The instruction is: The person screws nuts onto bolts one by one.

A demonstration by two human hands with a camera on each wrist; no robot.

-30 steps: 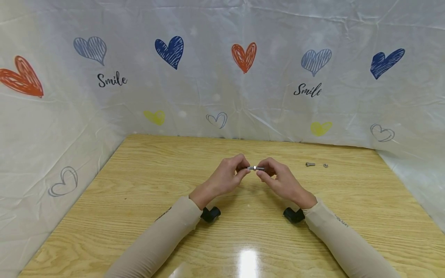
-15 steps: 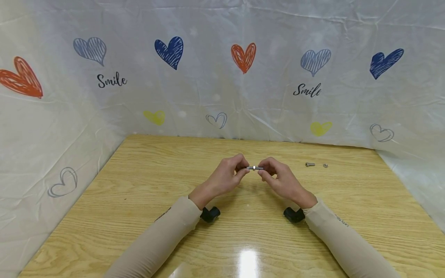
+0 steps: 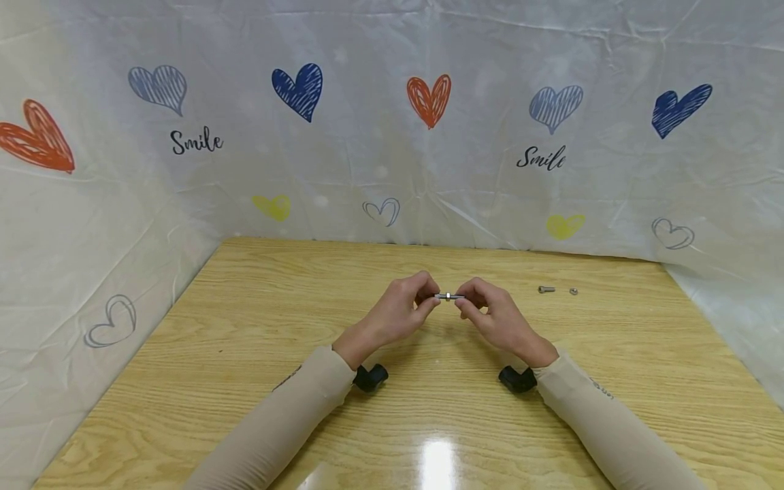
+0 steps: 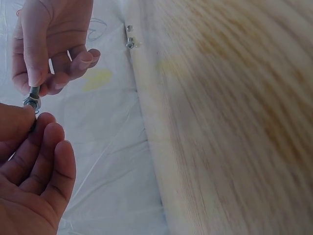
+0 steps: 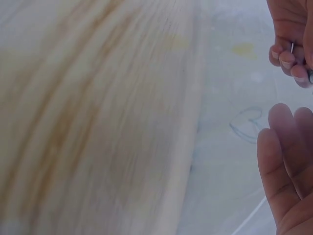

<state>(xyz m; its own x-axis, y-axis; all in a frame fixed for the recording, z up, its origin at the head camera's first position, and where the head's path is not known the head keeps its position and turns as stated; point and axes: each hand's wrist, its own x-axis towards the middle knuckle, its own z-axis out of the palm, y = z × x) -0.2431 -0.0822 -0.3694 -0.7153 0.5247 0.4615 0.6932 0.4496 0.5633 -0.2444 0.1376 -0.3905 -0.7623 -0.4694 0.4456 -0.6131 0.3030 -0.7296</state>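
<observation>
In the head view a metal bolt (image 3: 456, 297) lies level between my two hands, raised off the table. A nut (image 3: 448, 297) sits around its shaft, about midway between the fingertips. My left hand (image 3: 401, 309) pinches the bolt's left end between thumb and fingers. On the other side, the right hand (image 3: 493, 316) pinches its right end. The left wrist view shows the nut (image 4: 33, 102) close to the left thumb, with bare thread running up to the right hand (image 4: 49, 44). Fingertips hide both bolt ends. In the right wrist view the bolt is mostly out of frame.
A second bolt (image 3: 547, 290) and a loose nut (image 3: 573, 291) lie on the wooden table (image 3: 275, 286), right of the hands. Black wrist cameras (image 3: 371, 378) hang under both wrists. A white sheet (image 3: 343, 163) printed with hearts rises along the table's back and sides.
The right thumb and fingertips have shifted very slightly right on the bolt, and the bolt with its nut sits a touch further left. The left hand looks almost still.
</observation>
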